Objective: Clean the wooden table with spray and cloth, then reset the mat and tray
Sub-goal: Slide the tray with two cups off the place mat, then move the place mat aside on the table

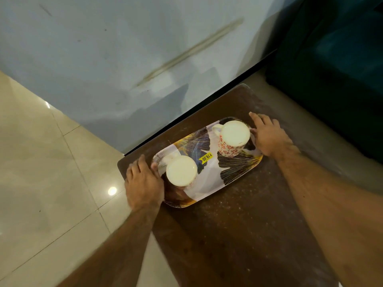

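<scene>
A leaf-patterned tray [207,179] bearing a yellow price sticker [205,157] is seen resting on the dark wooden table [238,224], with two cups [181,170] set upside down on it; its left end is gripped by the left hand [143,181], fingers curled over the rim; at its right end the right hand [268,134] lies with fingers spread. The table is bordered by pale floor tiles [41,183] and a bluish wall [124,48].

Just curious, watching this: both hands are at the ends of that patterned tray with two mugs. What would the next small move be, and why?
Probably lift the patterned rectangular tray straight up, level. The left hand and right hand sit at its opposite ends, two upside-down mugs stand on it, and the dark wooden table beneath looks dusty, needing clearing for wiping.
</scene>
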